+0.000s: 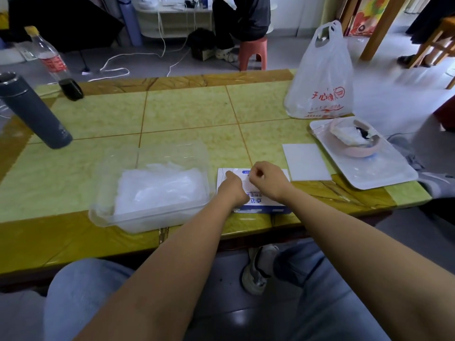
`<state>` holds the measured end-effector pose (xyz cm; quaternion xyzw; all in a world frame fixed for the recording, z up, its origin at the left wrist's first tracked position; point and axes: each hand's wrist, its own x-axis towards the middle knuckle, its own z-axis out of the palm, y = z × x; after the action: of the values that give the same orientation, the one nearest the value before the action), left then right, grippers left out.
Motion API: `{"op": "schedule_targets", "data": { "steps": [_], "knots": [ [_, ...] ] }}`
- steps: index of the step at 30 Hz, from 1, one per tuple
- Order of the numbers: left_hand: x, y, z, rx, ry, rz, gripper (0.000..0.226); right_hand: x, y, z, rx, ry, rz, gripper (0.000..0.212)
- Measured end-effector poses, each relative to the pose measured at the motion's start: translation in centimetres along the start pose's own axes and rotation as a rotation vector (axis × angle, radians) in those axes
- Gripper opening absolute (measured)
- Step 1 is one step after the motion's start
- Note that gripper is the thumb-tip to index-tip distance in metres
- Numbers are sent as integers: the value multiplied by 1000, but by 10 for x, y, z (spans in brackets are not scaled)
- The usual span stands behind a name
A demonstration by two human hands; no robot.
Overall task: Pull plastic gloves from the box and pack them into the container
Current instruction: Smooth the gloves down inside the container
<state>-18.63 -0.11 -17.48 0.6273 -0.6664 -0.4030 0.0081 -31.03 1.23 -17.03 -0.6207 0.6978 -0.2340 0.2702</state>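
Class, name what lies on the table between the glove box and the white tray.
A flat white square sheet lies between the glove box and the tray, shown in the head view.

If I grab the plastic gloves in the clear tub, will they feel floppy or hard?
Probably floppy: the gloves lie crumpled in a soft heap inside the container. They are likely very light, since they look thin and see-through. They might slide through your fingers, as the film looks smooth.

Red Chinese print on white plastic bag, blue Chinese characters on box
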Motion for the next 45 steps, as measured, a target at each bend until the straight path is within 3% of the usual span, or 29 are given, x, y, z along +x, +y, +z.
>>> {"op": "schedule_targets", "data": {
  "steps": [3, 8, 11, 14, 18, 21, 24, 26, 32, 35, 37, 38, 42, 45],
  "knots": [
    [-1, 0, 0, -19, 0, -4, 96, -6, -5, -11, 307, 83, 52, 12],
    [-5, -2, 2, -97, -49, -8, 100, -6, -2, -15, -45, -134, 141, 21],
    [-4, -3, 3, -102, -68, -6, 93, -11, -6, -17, 184, -44, 111, 19],
    [-4, -3, 4, -111, -91, -15, 84, -16, -11, -21, 227, 77, 56, 21],
    [-8, -2, 2, -161, -112, -36, 79, -19, -12, -23, -7, -123, 128, 18],
    [-11, -3, 4, -182, -105, -42, 71, -26, -15, -28, 209, -83, 106, 18],
    [-15, -4, 7, -156, -41, -1, 28, -34, -25, -39, 471, 63, 83, 20],
    [-17, -6, 8, -110, 38, 66, 35, -35, -29, -45, 602, 148, 89, 22],
    [-33, -8, 0, -686, -44, 30, 9, -44, -29, -50, 825, 120, 156, 17],
    [-48, 7, -12, -1092, -134, -27, 34, -47, -30, -48, 910, 166, 191, 15],
    [-52, 15, -23, -1157, -182, 38, 55, -47, -37, -48, 977, 177, 193, 16],
    [-55, 16, -31, -1145, -163, 60, 53, -47, -42, -48, 1010, 176, 188, 17],
    [-63, 2, -56, -1268, -8, 14, 9, -42, -59, -45, 1021, 93, 158, 22],
    [-62, -19, -79, -1367, 163, 80, 9, -38, -76, -33, 1004, -35, 137, 40]
  ]
}}
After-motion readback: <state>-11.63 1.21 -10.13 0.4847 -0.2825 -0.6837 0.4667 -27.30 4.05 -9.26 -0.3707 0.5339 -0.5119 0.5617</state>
